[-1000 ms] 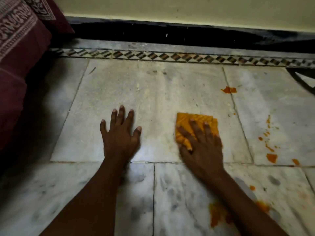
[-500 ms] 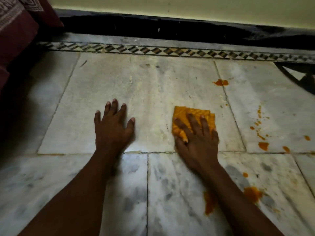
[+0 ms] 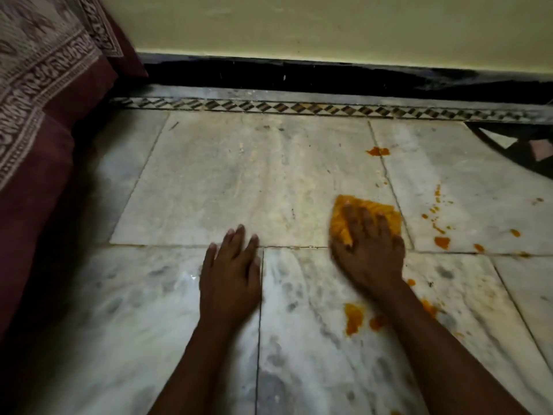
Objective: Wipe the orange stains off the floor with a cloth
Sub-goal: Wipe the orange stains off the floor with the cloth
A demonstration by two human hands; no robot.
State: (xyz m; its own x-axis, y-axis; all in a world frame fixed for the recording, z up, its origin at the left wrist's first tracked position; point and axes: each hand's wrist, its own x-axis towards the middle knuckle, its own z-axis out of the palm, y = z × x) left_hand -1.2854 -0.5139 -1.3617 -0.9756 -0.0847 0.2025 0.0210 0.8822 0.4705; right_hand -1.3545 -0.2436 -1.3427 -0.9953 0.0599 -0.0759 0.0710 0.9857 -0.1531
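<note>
Right hand (image 3: 369,253) pressing flat, fingers spread, on orange cloth (image 3: 363,218) on marble floor (image 3: 209,190), left hand (image 3: 230,271) flat beside it, apparently holding nothing, orange stains (image 3: 442,241) to the right

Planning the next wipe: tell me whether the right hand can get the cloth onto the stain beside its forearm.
Probably yes. The right hand presses the cloth flat on the floor, and the stain lies on bare tile just nearer the person. Nothing stands between them; only the forearm itself runs alongside.
</note>
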